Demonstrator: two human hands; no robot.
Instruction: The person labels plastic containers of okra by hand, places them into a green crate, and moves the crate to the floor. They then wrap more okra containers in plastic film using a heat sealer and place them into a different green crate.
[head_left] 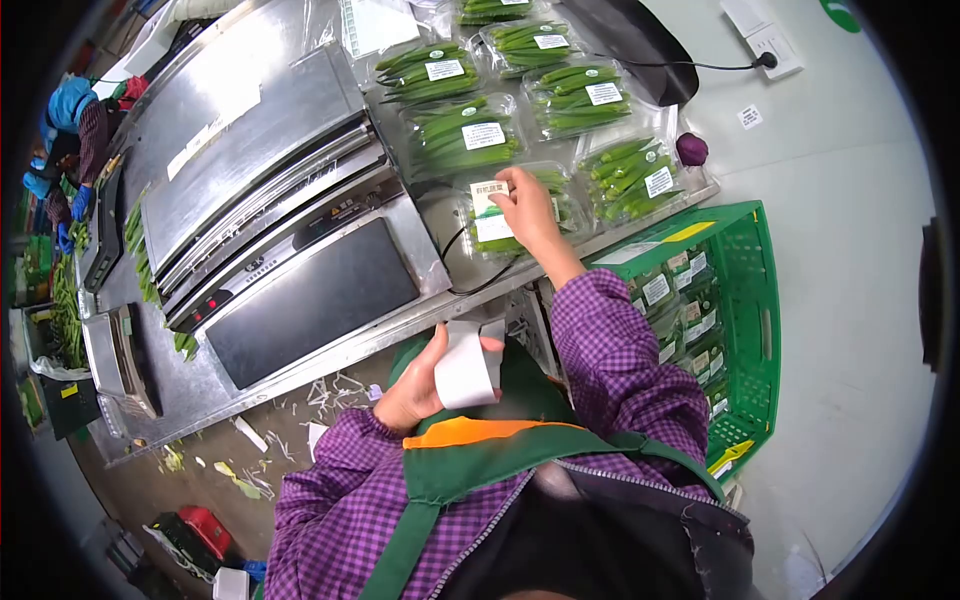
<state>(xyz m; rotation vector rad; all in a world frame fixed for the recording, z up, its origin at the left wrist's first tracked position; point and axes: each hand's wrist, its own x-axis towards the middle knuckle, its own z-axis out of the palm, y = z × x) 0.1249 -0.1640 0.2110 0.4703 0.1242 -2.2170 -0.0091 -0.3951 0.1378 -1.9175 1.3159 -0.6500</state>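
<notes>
While my left hand (415, 388) clasps the light label roll (465, 372), my right hand (530, 210) pinches a flimsy sticker (488, 198) by its edge.

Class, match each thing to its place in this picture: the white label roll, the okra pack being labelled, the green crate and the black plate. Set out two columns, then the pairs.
Things
1. white label roll
2. okra pack being labelled
3. green crate
4. black plate

Places
A. set flat in the steel machine
B. in the left hand
C. at the fingertips of the right hand
D. beside the end of the table, with labelled packs inside

Pairs: 1-B, 2-C, 3-D, 4-A
</notes>
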